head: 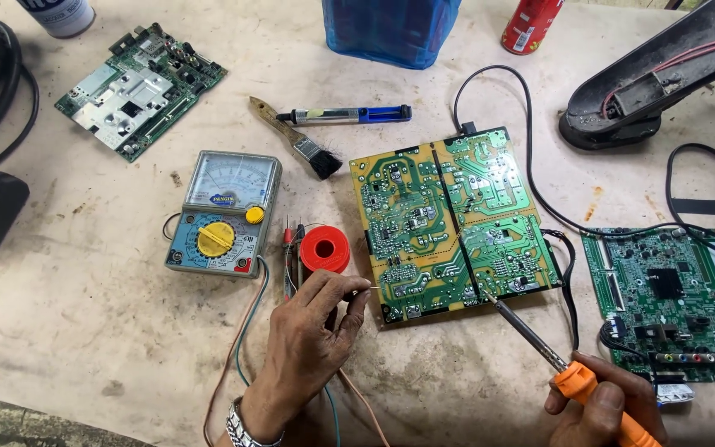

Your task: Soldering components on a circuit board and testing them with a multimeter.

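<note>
My right hand (602, 410) grips an orange-handled soldering iron (539, 343); its tip touches the lower right part of a green and yellow circuit board (453, 219) lying solder side up. My left hand (312, 335) pinches a thin solder wire (371, 287) that points at the board's lower left edge. A red solder spool (324, 248) sits just above that hand. A metal watch is on my left wrist.
An analog multimeter (225, 213) with red and black probes lies left of the spool. A brush (295, 136) and a desoldering pump (345, 115) lie farther back. Two more green boards (138, 89) (676, 302), a blue container (391, 29), a red can (531, 23) and a black lamp arm (651, 79) ring the table.
</note>
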